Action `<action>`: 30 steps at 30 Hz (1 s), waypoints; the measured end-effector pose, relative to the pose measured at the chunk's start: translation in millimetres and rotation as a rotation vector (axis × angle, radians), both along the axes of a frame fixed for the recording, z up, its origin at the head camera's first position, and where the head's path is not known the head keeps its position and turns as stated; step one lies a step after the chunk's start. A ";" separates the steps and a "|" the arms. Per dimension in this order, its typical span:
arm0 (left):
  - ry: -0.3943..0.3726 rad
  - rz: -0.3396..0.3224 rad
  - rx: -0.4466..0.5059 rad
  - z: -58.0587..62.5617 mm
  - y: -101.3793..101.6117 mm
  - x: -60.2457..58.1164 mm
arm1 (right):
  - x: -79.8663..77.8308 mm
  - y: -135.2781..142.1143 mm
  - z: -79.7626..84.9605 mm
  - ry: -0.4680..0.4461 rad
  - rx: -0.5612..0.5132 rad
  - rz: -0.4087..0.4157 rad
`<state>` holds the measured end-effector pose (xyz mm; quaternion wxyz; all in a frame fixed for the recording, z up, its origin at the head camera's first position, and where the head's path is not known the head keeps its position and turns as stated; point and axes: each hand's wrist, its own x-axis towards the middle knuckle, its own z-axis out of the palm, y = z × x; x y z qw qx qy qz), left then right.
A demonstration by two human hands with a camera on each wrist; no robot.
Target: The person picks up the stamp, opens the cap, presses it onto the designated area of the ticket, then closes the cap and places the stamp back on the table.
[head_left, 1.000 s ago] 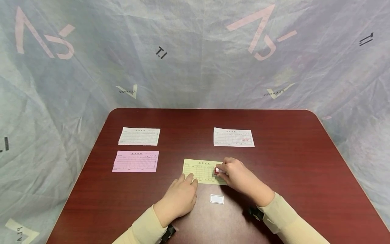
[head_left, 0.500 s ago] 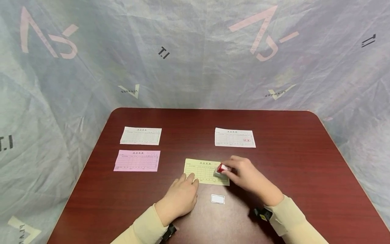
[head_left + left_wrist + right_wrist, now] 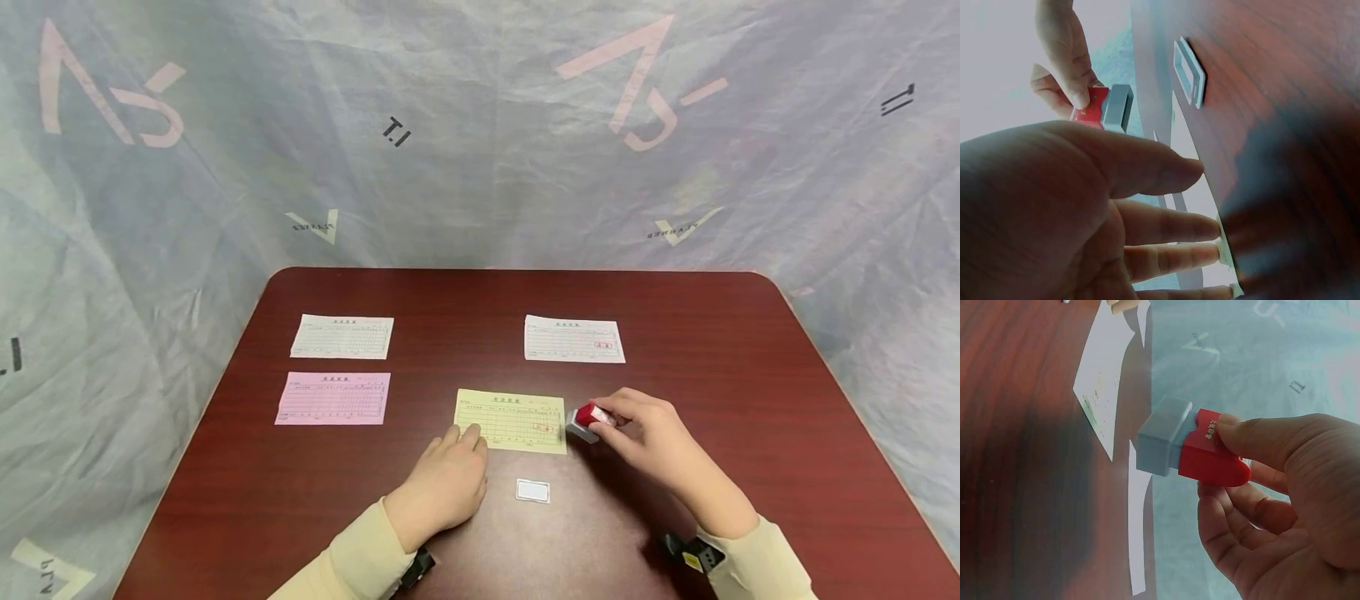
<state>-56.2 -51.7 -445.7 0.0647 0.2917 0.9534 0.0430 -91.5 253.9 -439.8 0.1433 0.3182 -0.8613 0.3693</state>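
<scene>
My right hand [image 3: 651, 432] pinches a self-inking stamp [image 3: 588, 419] with a red top and grey base, held just off the right edge of a yellow form [image 3: 517, 412]. In the right wrist view the stamp [image 3: 1192, 442] is gripped by its red part between thumb and fingers, above the table. A small red imprint [image 3: 543, 428] shows on the yellow form's right side. My left hand [image 3: 444, 483] rests its straight fingertips on the form's lower left edge. In the left wrist view the left fingers [image 3: 1172, 234] reach to the paper's edge.
A small white-and-grey rectangular cap [image 3: 533, 491] lies in front of the yellow form. At the back right is a white form [image 3: 573, 333] with a red imprint. Another white form [image 3: 342, 333] and a pink form [image 3: 333, 400] lie to the left on the red-brown table [image 3: 450, 300].
My right hand has lifted the stamp off the yellow form and moved right, uncovering a red imprint. My left hand has stayed at the form's lower left edge.
</scene>
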 end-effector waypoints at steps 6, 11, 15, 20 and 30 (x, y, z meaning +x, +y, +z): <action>-0.019 0.002 0.010 -2.5 4.5 -1.8 | 9.1 4.5 -0.6 -0.014 -0.011 -0.028; -0.039 0.004 0.016 -4.0 9.2 -3.0 | 15.1 7.7 -1.9 -0.019 -0.038 -0.015; -0.053 0.008 0.010 -5.5 13.5 -5.0 | 19.4 9.9 -3.1 -0.021 -0.046 -0.005; -0.039 0.000 0.008 -6.6 17.2 -8.6 | 23.4 10.9 -5.0 -0.021 -0.036 -0.004; 0.013 -0.050 -0.020 -5.4 27.4 -17.5 | 27.7 11.2 -5.0 -0.023 -0.044 -0.001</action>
